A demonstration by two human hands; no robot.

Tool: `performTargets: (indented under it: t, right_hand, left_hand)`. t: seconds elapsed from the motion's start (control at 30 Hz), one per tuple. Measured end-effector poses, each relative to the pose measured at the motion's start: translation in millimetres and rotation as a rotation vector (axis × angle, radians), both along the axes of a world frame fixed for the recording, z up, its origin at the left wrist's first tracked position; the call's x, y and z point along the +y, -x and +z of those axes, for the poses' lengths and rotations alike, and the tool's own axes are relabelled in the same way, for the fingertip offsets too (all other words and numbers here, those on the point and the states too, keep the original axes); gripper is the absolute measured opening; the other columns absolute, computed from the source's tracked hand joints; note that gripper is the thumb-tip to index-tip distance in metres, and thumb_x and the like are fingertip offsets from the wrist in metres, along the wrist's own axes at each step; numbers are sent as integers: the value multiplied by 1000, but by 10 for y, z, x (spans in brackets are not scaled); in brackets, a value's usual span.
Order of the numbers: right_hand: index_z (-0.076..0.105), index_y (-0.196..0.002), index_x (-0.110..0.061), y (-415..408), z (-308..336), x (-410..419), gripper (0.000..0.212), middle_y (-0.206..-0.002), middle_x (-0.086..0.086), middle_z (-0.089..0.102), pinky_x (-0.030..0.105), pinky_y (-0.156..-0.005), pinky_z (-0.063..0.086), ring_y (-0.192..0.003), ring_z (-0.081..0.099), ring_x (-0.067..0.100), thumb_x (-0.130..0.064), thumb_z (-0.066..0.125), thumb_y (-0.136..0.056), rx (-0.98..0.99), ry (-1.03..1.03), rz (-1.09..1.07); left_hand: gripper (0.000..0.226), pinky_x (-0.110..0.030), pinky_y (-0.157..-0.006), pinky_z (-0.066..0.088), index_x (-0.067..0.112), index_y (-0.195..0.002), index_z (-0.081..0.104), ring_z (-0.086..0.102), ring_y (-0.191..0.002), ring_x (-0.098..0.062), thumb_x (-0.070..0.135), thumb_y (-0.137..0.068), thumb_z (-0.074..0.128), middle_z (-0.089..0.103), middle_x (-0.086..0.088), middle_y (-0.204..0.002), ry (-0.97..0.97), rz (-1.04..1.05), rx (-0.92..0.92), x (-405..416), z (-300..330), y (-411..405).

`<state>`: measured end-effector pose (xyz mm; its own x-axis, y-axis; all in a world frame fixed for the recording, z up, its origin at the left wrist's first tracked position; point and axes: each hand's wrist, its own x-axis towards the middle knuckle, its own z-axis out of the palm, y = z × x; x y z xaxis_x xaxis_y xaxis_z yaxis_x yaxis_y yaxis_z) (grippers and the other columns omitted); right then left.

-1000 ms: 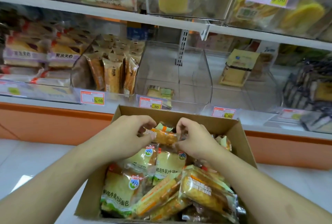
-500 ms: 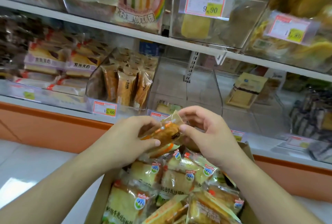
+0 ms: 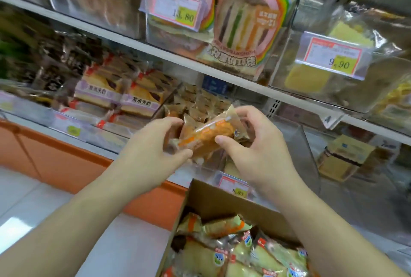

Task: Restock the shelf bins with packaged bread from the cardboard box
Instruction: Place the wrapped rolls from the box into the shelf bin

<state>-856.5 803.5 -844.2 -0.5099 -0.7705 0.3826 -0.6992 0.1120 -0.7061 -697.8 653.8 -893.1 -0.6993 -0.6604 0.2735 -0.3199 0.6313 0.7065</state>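
Note:
An orange-wrapped bread packet (image 3: pixel 206 135) is held up in front of the lower shelf. My left hand (image 3: pixel 153 150) grips its left end and my right hand (image 3: pixel 251 145) pinches its right end between thumb and fingers. The open cardboard box (image 3: pixel 213 201) sits below at the bottom right, filled with several bread packets (image 3: pixel 222 252). Behind the held packet stands a clear bin of brown-wrapped bread (image 3: pixel 200 103). To its right a clear bin (image 3: pixel 300 143) tagged 8.80 is nearly empty.
Purple-labelled sandwich packs (image 3: pixel 120 96) fill the bin at the left. The upper shelf (image 3: pixel 155 51) carries rainbow sandwich packs (image 3: pixel 246 25) and a yellow cake bin tagged 9.90 (image 3: pixel 333 59). A yellow boxed cake (image 3: pixel 347 156) lies at the right. The shelf base is orange (image 3: pixel 55 159).
Both hands lifted the orange packet out of the box and up to the level of the lower shelf bins. The view tilted up and shifted left.

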Motion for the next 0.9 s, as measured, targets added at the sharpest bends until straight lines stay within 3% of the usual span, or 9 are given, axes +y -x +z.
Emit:
performTargets:
  t: [0.13, 0.23, 0.37, 0.5, 0.67, 0.8, 0.9]
  right_hand:
    - [60, -113, -35, 115, -59, -668, 29, -100, -18, 72, 13, -70, 52, -90, 67, -3, -31, 80, -93, 86, -107, -4]
    - [59, -118, -36, 196, -227, -1080, 31, -108, -17, 71, 7, -72, 46, -99, 65, 1, -33, 78, -94, 150, -221, 15]
    - [57, -135, -33, 301, -483, -1453, 45, -131, -12, 68, 31, -97, 52, -123, 63, 14, -34, 77, -94, 228, -332, -1]
    - [58, -121, -45, 355, -697, -1607, 40, -128, -17, 52, 44, -101, 55, -124, 53, 16, -33, 81, -90, 304, -385, -50]
    - [63, -117, -42, 344, -837, -1681, 36, -119, -15, 43, 46, -100, 51, -125, 40, 18, -43, 83, -86, 427, -428, -127]
    - [56, -116, -44, 303, -808, -1717, 39, -133, -11, 51, 53, -114, 41, -139, 37, 25, -52, 79, -86, 497, -467, -166]
    - [56, -118, -41, 292, -768, -1700, 44, -138, -9, 54, 53, -119, 33, -141, 37, 26, -60, 77, -84, 557, -493, -188]
  left_hand:
    - [46, -30, -89, 41, 24, -132, 57, 56, -120, -19, 18, -89, 72, 57, 9, -121, 1, 146, -97, -420, -113, -57]
    - [41, -30, -84, 41, 30, -127, 58, 58, -115, -19, 18, -89, 68, 59, 9, -123, -20, 122, -151, -520, -229, -75]
    - [46, -27, -78, 44, 35, -132, 55, 59, -108, -17, 21, -90, 67, 59, 12, -122, -53, 129, -143, -586, -291, -50]
    - [41, -35, -86, 51, 30, -129, 56, 61, -106, -22, 20, -90, 66, 61, 6, -121, -95, 157, -111, -645, -286, -31]
    - [50, -37, -88, 53, 31, -138, 51, 62, -108, -23, 24, -91, 66, 60, 5, -126, -116, 168, -124, -646, -281, -9]
    - [53, -36, -91, 53, 31, -141, 49, 61, -112, -22, 24, -92, 65, 59, 7, -129, -103, 172, -129, -635, -264, -24]
    - [48, -33, -85, 52, 32, -138, 52, 62, -106, -21, 24, -92, 65, 60, 8, -124, -94, 168, -135, -631, -262, -40]
